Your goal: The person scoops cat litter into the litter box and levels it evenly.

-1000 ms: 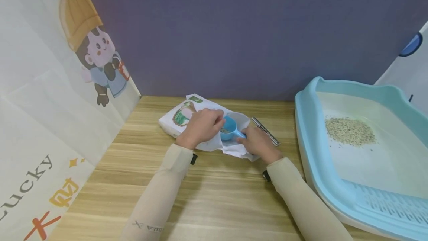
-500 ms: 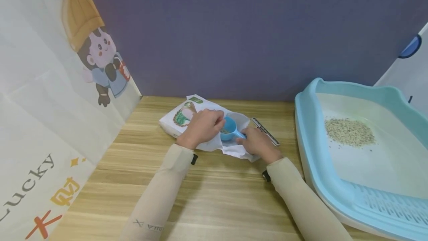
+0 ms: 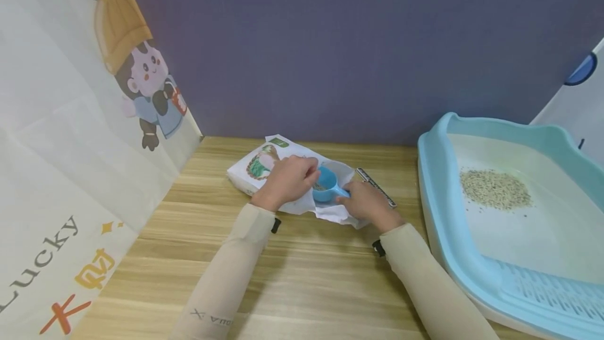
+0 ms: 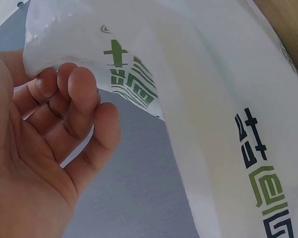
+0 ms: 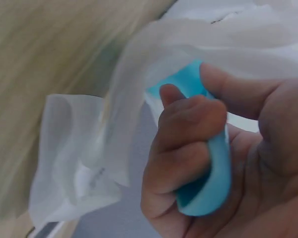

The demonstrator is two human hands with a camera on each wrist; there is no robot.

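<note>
A white printed bag lies on its side on the wooden table, its mouth toward the right. My left hand holds the upper edge of the mouth; in the left wrist view the fingertips curl at the plastic of the bag. Inside the mouth sits a light blue scoop, with some tan pellets visible in its bowl. My right hand grips the scoop's handle. Close up, the fingers of the right hand wrap around the blue handle, while white plastic hides most of the bowl.
A large light blue litter tray stands at the right, with a heap of tan pellets on its white floor. Just right of the bag lies a narrow black-and-white strip. A dark panel rises behind the table.
The head view has shifted very slightly. Both hands, the scoop and the bag keep nearly the same places relative to each other.
</note>
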